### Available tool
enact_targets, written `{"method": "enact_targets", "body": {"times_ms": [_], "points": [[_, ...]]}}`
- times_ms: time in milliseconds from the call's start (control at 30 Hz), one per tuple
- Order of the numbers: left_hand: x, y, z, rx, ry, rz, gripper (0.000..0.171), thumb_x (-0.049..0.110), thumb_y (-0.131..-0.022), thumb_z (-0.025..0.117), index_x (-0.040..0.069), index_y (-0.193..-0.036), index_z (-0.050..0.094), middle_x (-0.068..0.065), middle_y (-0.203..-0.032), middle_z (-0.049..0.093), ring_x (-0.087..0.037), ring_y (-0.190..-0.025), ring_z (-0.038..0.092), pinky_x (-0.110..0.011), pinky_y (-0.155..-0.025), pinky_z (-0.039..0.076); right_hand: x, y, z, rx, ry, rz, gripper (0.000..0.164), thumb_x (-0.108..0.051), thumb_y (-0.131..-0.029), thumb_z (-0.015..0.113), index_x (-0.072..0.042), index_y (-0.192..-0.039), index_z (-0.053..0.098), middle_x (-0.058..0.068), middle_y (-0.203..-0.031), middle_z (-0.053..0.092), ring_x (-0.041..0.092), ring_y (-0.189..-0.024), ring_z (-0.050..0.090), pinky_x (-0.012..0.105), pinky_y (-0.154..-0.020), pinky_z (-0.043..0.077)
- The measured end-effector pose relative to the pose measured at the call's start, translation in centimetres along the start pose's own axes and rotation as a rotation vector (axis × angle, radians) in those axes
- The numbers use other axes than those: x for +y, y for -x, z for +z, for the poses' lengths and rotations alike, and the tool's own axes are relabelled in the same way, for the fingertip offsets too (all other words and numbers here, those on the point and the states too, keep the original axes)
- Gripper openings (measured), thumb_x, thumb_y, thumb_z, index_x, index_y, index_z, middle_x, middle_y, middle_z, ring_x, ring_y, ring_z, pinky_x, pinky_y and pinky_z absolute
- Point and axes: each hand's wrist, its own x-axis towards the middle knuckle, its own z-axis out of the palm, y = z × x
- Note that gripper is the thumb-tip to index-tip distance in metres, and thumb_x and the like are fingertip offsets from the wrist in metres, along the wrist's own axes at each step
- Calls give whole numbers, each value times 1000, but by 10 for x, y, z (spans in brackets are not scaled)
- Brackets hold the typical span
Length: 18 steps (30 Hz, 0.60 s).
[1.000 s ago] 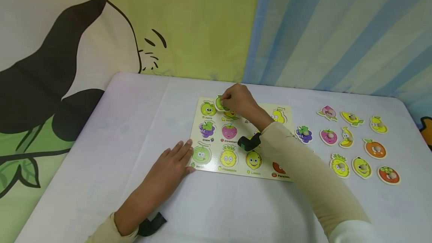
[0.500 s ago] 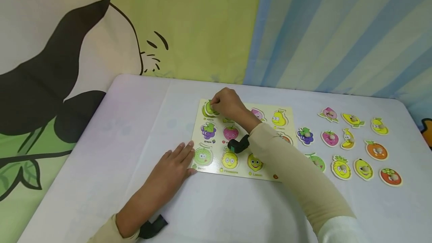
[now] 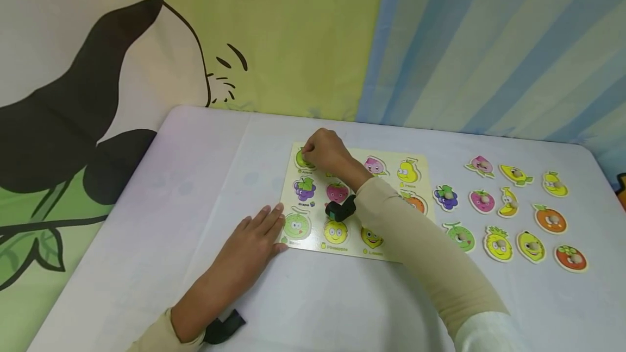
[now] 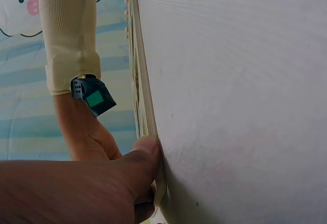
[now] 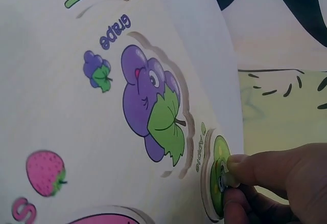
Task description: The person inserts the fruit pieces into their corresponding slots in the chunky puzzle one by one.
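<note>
My right hand (image 3: 326,151) pinches the small knob of a green apple puzzle piece (image 5: 219,150) between thumb and fingers. The piece lies at the apple-shaped recess in the top left corner of the cream fruit puzzle board (image 3: 317,227), beside the printed word Apple. In the right wrist view, the grape recess (image 5: 138,96) with its purple picture shows just beside it. My left hand (image 3: 251,243) lies palm down with straight fingers at the board's lower left corner. Its thumb (image 4: 145,147) touches the board's edge in the left wrist view.
Several knobbed fruit pieces lie loose right of the board, among them grapes (image 3: 445,198), a melon (image 3: 461,237), a pineapple (image 3: 498,243), an orange (image 3: 550,219) and a pear (image 3: 555,184). My right sleeve (image 3: 415,243) crosses over the board's right part. A printed curtain (image 3: 293,42) hangs behind the table.
My right hand has carried the apple piece left from above the second top-row picture and lowered it onto the apple recess. My left hand stays at the board's corner.
</note>
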Motion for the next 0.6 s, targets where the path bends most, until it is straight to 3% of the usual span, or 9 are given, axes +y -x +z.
{"method": "enact_targets", "body": {"times_ms": [367,600], "points": [[2,0,0,-11,5,-4,57,30,-88,73,-2,-133,58,-17,-146,46,-37,-132,42,-54,-95,47,3,0,2,0,7,1,11,-11,-92,69,-5,-94,77,6,-98,70,17,-78,61,27,-64,50],[0,0,0,-4,-7,-3,58,30,-88,73,-2,-133,57,-17,-145,46,-37,-132,43,-53,-95,47,4,-3,3,1,11,-19,12,-10,-92,68,-4,-97,77,7,-99,70,16,-84,61,28,-71,51]]}}
